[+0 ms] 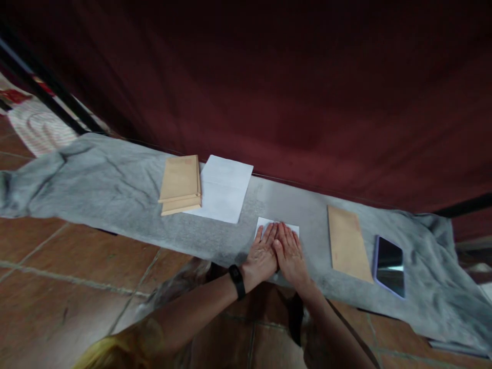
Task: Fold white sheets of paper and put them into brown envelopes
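Side by side, my left hand (263, 255) and my right hand (291, 254) lie flat on a white sheet of paper (292, 228), fingers stretched away from me. Much of that paper is hidden beneath them; its far edge and corners show. To the left, a larger white sheet (226, 187) lies partly under a small stack of brown envelopes (180, 179). On the right rests a single brown envelope (349, 243). Around my left wrist is a black band (237, 282).
A phone (390, 266) with a purple case lies at the right. Grey cloth (115, 174) covers the narrow surface, bunched at both ends. Behind it hangs a dark red curtain (269, 92). Brown floor tiles (57, 277) show below, and striped fabric (42, 125) is at the far left.
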`<state>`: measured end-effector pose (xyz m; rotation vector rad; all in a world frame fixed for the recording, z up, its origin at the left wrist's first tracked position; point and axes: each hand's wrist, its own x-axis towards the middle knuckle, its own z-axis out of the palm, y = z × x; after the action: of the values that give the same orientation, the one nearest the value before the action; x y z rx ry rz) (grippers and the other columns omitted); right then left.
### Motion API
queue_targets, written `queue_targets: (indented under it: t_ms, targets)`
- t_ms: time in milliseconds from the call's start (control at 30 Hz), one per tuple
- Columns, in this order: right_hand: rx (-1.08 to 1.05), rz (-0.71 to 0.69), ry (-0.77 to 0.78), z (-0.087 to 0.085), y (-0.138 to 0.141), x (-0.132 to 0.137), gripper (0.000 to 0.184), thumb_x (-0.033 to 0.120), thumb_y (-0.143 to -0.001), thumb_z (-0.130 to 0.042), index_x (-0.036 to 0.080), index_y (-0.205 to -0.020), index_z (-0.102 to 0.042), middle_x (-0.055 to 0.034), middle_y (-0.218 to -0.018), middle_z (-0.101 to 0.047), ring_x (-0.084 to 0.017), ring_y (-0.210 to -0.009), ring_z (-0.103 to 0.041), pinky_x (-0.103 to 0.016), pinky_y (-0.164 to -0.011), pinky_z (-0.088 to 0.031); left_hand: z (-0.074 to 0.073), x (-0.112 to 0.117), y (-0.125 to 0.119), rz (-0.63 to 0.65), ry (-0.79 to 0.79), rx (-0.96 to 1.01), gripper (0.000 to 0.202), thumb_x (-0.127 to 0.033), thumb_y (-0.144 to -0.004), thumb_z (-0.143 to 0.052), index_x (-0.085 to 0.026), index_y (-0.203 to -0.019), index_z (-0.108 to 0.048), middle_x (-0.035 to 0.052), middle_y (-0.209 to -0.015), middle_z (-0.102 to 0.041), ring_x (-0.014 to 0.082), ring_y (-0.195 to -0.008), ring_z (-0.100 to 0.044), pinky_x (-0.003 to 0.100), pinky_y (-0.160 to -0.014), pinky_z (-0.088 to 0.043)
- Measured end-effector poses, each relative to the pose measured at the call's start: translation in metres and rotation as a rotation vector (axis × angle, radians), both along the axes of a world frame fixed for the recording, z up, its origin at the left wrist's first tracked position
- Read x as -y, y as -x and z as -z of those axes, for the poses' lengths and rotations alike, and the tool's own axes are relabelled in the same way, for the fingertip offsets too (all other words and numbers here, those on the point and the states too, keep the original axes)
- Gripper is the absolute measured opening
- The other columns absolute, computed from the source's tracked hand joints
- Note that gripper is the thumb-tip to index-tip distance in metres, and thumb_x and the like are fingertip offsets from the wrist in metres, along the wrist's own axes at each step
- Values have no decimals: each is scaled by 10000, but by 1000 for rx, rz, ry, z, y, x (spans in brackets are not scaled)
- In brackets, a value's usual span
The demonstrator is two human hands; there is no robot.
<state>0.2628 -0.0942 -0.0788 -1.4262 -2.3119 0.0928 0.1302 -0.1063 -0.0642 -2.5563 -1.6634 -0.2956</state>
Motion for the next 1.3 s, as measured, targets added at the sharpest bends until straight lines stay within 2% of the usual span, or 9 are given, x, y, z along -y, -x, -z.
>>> queue_targets:
  t_ms: [167, 400, 533, 633, 900, 1100, 1200, 1300]
  targets:
    - [55, 3, -17, 1, -3, 0, 558, 290, -1052, -230, 110, -1580, -241, -148, -1604, -368, -235, -1502, -303, -511, -1198, -322, -3, 2, 0, 2, 11, -14, 635, -268, -981, -389, -111, -1580, -251, 155, -1644, -272, 286, -1510, -277, 516, -1222, -242]
    - [130, 41, -2, -3, -5, 2, 542, 290, -1058, -226, 68, -1541, -329, -172, -1585, -392, -244, -1504, -295, -517, -1210, -281, 2, 2, -1, 0, 16, -7, 644, -263, -979, -384, -106, -1584, -232, 153, -1637, -292, 279, -1524, -240, 524, -1233, -211]
    - [114, 42, 6, -2, -11, 2, 550, 317, -1061, -240, 91, -1556, -317, -178, -1595, -365, -261, -1503, -299, -550, -1203, -270, 3, 1, 4, 27, 29, 36, 631, -259, -987, -359, -106, -1584, -223, 134, -1652, -261, 260, -1538, -192, 513, -1240, -191]
    - [106, 28, -24, -1, -16, 3, 552, 314, -1056, -280, 109, -1569, -296, -181, -1599, -348, -277, -1511, -280, -566, -1197, -268, 3, -2, 11, 52, 48, 66, 587, -276, -1009, -315, -100, -1567, -264, 127, -1643, -288, 234, -1536, -205, 486, -1247, -182]
    - [145, 89, -71, 1, -21, 5, 559, 340, -1065, -313, 81, -1561, -303, -195, -1591, -359, -295, -1495, -314, -544, -1202, -248, 7, -10, 25, -89, 3, 120, 620, -397, -1035, -310, -36, -1538, -289, 203, -1610, -326, 274, -1516, -261, 475, -1226, -249]
    - [139, 153, -87, 2, -24, 6, 594, 387, -1066, -323, 73, -1568, -281, -199, -1590, -359, -315, -1479, -341, -541, -1195, -258, 8, -13, 35, -137, -13, 117, 738, -540, -1022, -314, -14, -1539, -282, 225, -1607, -314, 288, -1514, -268, 459, -1226, -260]
    - [131, 160, -83, 2, -28, 6, 599, 400, -1066, -316, 92, -1578, -264, -193, -1594, -353, -306, -1471, -358, -540, -1195, -263, 8, -14, 39, -152, 3, 101, 737, -544, -1023, -309, -26, -1546, -282, 215, -1602, -330, 283, -1511, -277, 458, -1226, -267]
    - [134, 173, -65, 3, -34, 7, 603, 401, -1066, -309, 84, -1576, -262, -195, -1600, -339, -302, -1467, -365, -540, -1195, -267, 9, -15, 43, -162, 3, 94, 668, -471, -1040, -287, -47, -1556, -275, 188, -1609, -331, 263, -1519, -258, 451, -1231, -264]
